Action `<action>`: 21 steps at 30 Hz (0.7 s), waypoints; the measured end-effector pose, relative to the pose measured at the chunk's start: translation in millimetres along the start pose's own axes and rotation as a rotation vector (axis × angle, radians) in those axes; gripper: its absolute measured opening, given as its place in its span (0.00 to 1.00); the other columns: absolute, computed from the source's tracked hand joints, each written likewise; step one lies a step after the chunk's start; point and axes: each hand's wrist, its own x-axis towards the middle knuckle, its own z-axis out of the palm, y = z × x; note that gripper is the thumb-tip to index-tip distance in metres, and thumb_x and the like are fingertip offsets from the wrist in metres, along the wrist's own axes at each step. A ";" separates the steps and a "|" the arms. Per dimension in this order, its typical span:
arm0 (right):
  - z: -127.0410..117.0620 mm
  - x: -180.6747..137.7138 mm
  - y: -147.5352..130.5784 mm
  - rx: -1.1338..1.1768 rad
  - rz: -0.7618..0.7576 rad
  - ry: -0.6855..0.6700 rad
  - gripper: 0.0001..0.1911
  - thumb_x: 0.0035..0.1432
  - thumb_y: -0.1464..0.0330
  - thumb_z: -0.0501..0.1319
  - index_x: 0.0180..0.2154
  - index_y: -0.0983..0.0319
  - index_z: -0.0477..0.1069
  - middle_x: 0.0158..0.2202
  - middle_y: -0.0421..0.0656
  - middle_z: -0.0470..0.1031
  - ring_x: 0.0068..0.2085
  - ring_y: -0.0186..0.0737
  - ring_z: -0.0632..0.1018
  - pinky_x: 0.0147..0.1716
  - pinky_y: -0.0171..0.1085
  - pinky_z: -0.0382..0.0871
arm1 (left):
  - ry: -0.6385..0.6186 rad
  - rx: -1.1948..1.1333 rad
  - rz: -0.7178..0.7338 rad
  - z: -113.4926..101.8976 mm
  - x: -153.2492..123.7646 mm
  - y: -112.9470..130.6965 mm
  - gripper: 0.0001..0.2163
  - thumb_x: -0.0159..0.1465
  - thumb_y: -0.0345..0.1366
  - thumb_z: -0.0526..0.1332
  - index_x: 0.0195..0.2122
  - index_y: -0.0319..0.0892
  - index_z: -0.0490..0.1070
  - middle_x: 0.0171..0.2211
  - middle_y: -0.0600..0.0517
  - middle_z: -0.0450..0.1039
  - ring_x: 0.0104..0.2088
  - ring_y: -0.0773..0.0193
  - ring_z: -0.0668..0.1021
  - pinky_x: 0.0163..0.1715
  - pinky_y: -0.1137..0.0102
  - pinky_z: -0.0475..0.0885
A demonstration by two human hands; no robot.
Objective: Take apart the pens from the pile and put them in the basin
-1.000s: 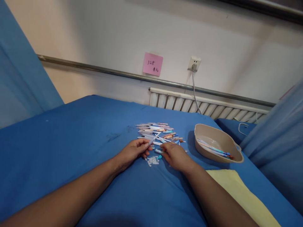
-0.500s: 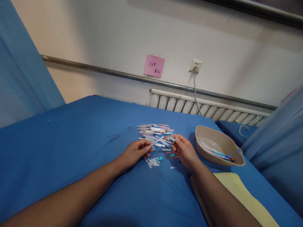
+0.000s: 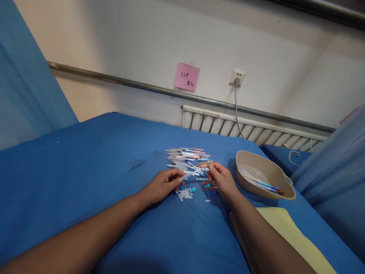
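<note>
My left hand (image 3: pixel 164 185) is closed, pinching a translucent pen barrel from which a white refill (image 3: pixel 195 172) sticks out toward the right. Between the thumb and fingers of my right hand (image 3: pixel 223 179) is a short light-blue patterned pen tube (image 3: pixel 204 169). The refill's tip meets or overlaps the tube's left end; I cannot tell whether it is inside. Just beyond both hands lie rows of pen barrels and refills (image 3: pixel 185 154). Small white pen tips (image 3: pixel 185 194) form a heap near my left fingers, with a teal piece (image 3: pixel 193 190) beside them. Dark-blue pieces (image 3: pixel 208 193) lie below my right hand.
A beige basin (image 3: pixel 288 192) holding several pens (image 3: pixel 261 185) stands on the blue-covered table (image 3: pixel 114 152) at right. Yellow cloth or paper (image 3: pixel 285 224) lies under my right forearm. Behind are a radiator (image 3: pixel 213 123), a rail and a plugged socket (image 3: pixel 237 77).
The refill in my left hand has tilted lower and come toward the tube in my right hand. The tube has turned to face the refill, and their ends now meet or overlap.
</note>
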 end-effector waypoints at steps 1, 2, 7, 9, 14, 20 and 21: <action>0.0 0.1 -0.1 -0.031 -0.014 -0.001 0.19 0.53 0.51 0.57 0.33 0.61 0.68 0.17 0.33 0.60 0.16 0.28 0.61 0.13 0.27 0.55 | -0.003 0.022 0.007 -0.1 -0.2 0.8 0.13 0.58 0.42 0.59 0.38 0.38 0.72 0.28 0.54 0.70 0.26 0.68 0.70 0.29 0.73 0.65; -0.2 0.3 0.1 -0.060 -0.030 -0.003 0.19 0.53 0.51 0.57 0.33 0.61 0.68 0.17 0.33 0.60 0.17 0.28 0.61 0.14 0.27 0.56 | -0.007 0.048 0.014 -0.3 -0.6 1.8 0.13 0.58 0.42 0.58 0.38 0.39 0.72 0.28 0.54 0.70 0.26 0.68 0.70 0.28 0.73 0.65; -0.5 1.7 2.9 -0.170 -0.097 -0.004 0.16 0.54 0.54 0.58 0.34 0.61 0.70 0.21 0.35 0.64 0.20 0.30 0.65 0.18 0.30 0.63 | 0.012 0.200 0.077 -2.7 -2.6 7.2 0.12 0.60 0.40 0.56 0.38 0.39 0.73 0.31 0.52 0.72 0.32 0.64 0.72 0.33 0.72 0.66; 1.0 1.1 4.2 -0.222 -0.157 -0.023 0.14 0.55 0.56 0.57 0.33 0.60 0.70 0.28 0.39 0.69 0.23 0.32 0.68 0.20 0.30 0.65 | 0.025 0.254 0.108 -3.5 -3.6 9.0 0.12 0.60 0.40 0.56 0.39 0.39 0.74 0.34 0.51 0.74 0.36 0.62 0.73 0.37 0.71 0.67; 7.2 -3.7 5.7 -0.404 -0.335 -0.087 0.10 0.59 0.62 0.55 0.34 0.60 0.72 0.38 0.43 0.71 0.33 0.35 0.72 0.28 0.31 0.68 | 0.020 0.290 0.132 -3.4 -5.1 10.7 0.13 0.60 0.40 0.55 0.40 0.40 0.74 0.38 0.50 0.75 0.39 0.60 0.74 0.41 0.70 0.67; 9.8 -7.6 4.4 -0.464 -0.331 -0.096 0.09 0.60 0.65 0.53 0.36 0.60 0.70 0.27 0.39 0.68 0.26 0.33 0.69 0.25 0.31 0.63 | -0.046 0.207 0.043 -2.5 -5.3 6.6 0.13 0.61 0.42 0.55 0.39 0.40 0.73 0.27 0.54 0.70 0.24 0.69 0.69 0.26 0.75 0.64; 10.0 -7.8 4.1 -0.461 -0.332 -0.101 0.09 0.60 0.65 0.53 0.36 0.60 0.70 0.26 0.39 0.68 0.26 0.33 0.69 0.25 0.31 0.63 | -0.060 0.188 0.038 -2.2 -5.6 6.6 0.13 0.61 0.42 0.55 0.39 0.40 0.73 0.26 0.55 0.69 0.23 0.69 0.69 0.25 0.75 0.64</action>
